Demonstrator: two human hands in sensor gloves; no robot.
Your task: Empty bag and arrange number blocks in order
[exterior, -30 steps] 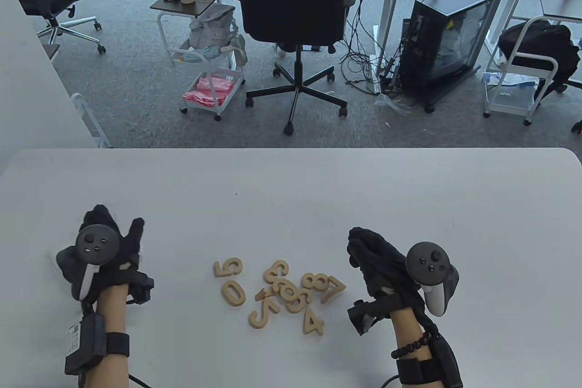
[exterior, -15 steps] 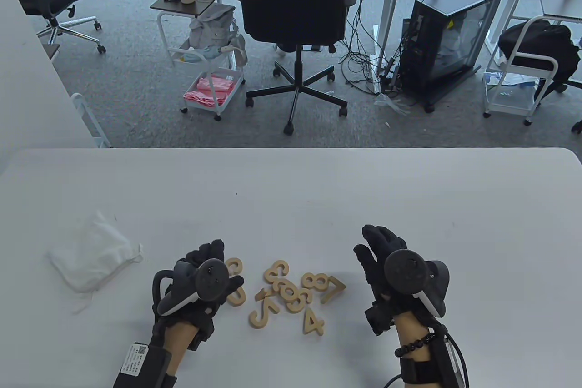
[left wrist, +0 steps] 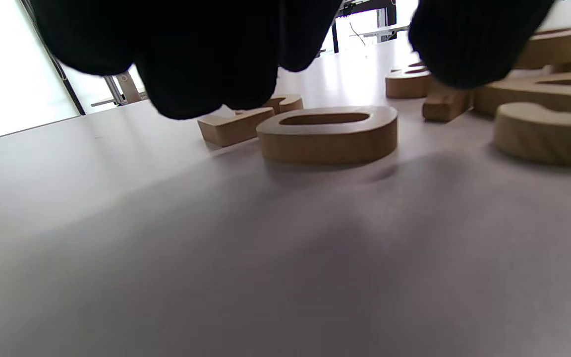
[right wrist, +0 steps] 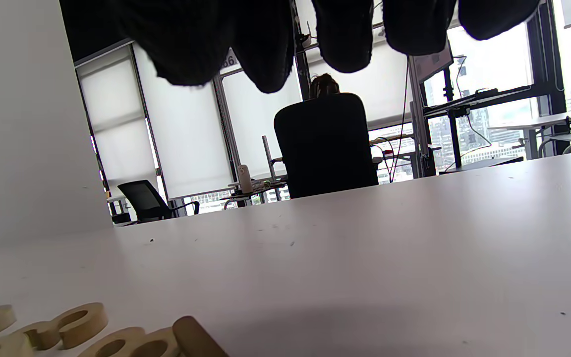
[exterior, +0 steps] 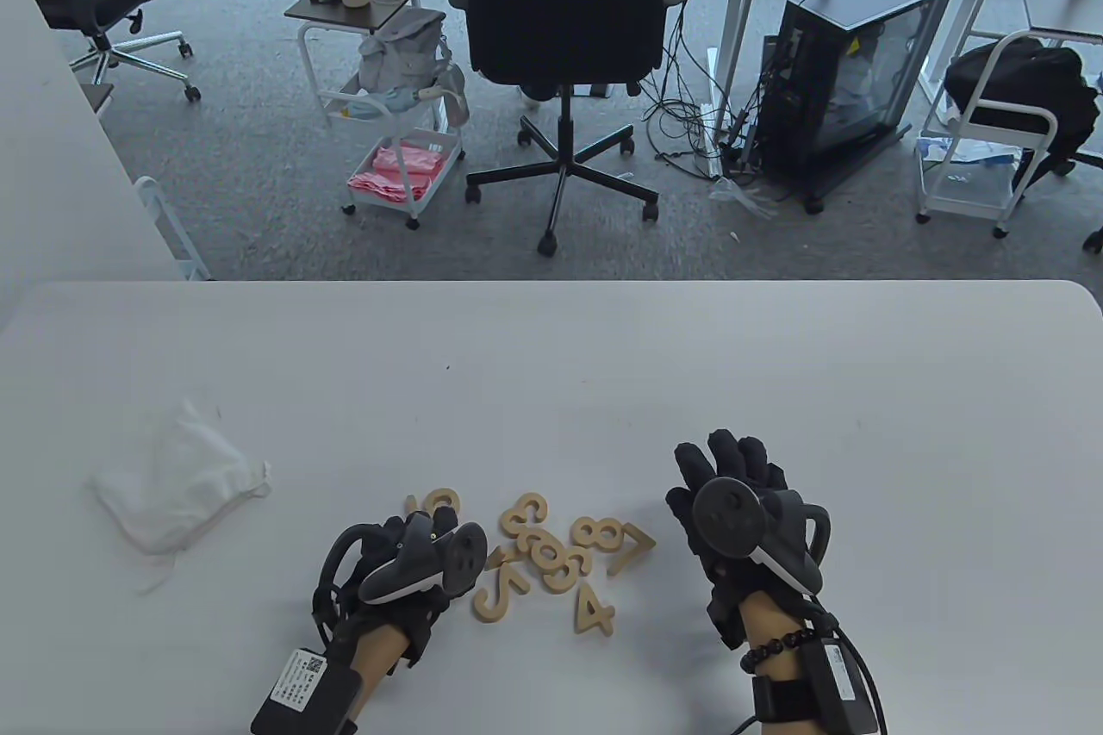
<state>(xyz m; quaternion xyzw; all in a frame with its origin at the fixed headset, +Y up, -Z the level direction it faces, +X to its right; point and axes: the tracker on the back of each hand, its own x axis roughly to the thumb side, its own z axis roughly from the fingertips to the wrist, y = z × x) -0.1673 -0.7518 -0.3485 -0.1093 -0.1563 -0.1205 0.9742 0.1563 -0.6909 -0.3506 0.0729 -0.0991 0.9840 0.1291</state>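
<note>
Bag: one white crumpled cloth drawstring bag (exterior: 172, 487) is seen lying flat at the table's left, apart from the blocks.
Blocks: about ten flat light-wood number blocks (exterior: 551, 558) are counted in a loose heap at the near centre of the white table (exterior: 603, 356); some overlap.
Left hand (exterior: 405, 563): fingers are held spread just above the oval wooden 0 block (left wrist: 327, 134); nothing is gripped.
Right hand (exterior: 732, 502): fingers are held loose above bare table, right of the heap; nothing is touched.

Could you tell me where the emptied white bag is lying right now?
In the table view, the white bag lies crumpled on the table's left side, apart from the number blocks and left of the left hand.
</note>
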